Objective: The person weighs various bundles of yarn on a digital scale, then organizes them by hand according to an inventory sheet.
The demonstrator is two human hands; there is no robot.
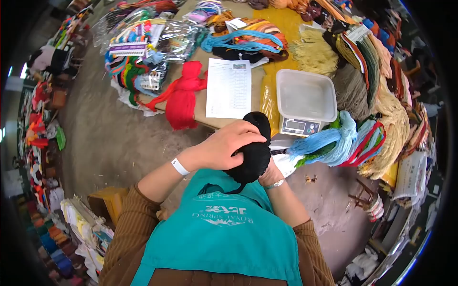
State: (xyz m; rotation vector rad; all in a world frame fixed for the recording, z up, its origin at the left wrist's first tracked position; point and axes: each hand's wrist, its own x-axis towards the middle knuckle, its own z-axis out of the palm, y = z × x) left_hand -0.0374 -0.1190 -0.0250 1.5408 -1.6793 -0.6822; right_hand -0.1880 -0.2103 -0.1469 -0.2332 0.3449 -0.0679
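Note:
A thick black skein of yarn point(253, 159) is held in front of my apron, close to the table's near edge. My left hand point(226, 143) is closed round its left side, fingers over the top and thumb lower down. Behind the skein's lower right is my right hand point(270, 172), curled against it with most of its fingers hidden. A loose black strand hangs from the bottom of the skein. Just beyond the skein lies a printed paper sheet point(228, 90). To the right of the sheet stands a digital scale point(299, 127) bearing a clear plastic tub point(306, 74).
Red yarn point(182, 102) hangs over the table's near edge. Light blue skeins point(329, 138) jut out beside the scale. Multicoloured bundles point(131, 52) and blue yarn point(238, 40) lie farther back. A small stool point(367, 200) stands on the floor at right, a cardboard box point(109, 202) at left.

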